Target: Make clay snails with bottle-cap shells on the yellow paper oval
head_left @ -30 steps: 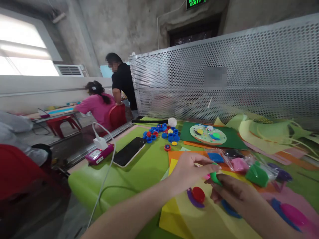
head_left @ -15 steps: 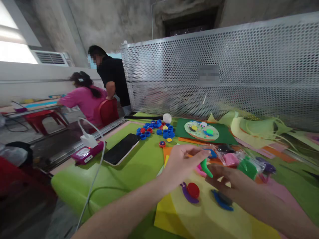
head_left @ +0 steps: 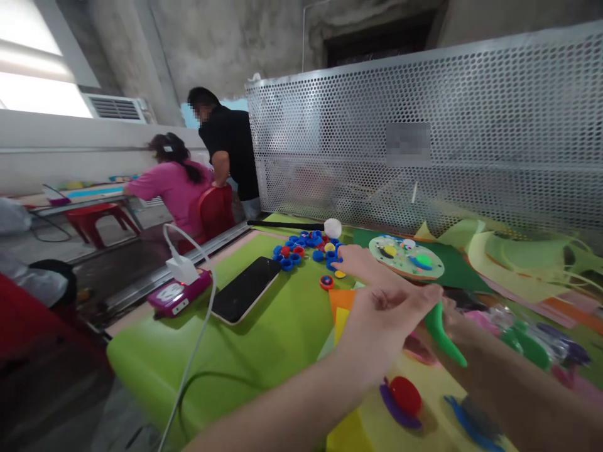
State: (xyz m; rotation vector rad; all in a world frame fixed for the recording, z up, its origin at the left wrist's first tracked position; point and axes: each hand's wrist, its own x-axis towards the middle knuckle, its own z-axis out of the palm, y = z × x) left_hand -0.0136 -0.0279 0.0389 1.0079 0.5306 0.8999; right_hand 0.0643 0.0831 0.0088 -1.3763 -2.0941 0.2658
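The right hand (head_left: 360, 258) had left the curved green clay strip (head_left: 443, 338), pinched in the left hand's (head_left: 384, 317) fingers above the green counter's (head_left: 264, 351) right side, and reached far to blue round plastic caps (head_left: 318, 256); its grip was indeterminable. Shaping appeared paused.

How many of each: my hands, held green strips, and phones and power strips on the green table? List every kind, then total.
Left hand and right hand: 2
Green strip: 1
Phone: 1
Power strip: 1
Total: 5
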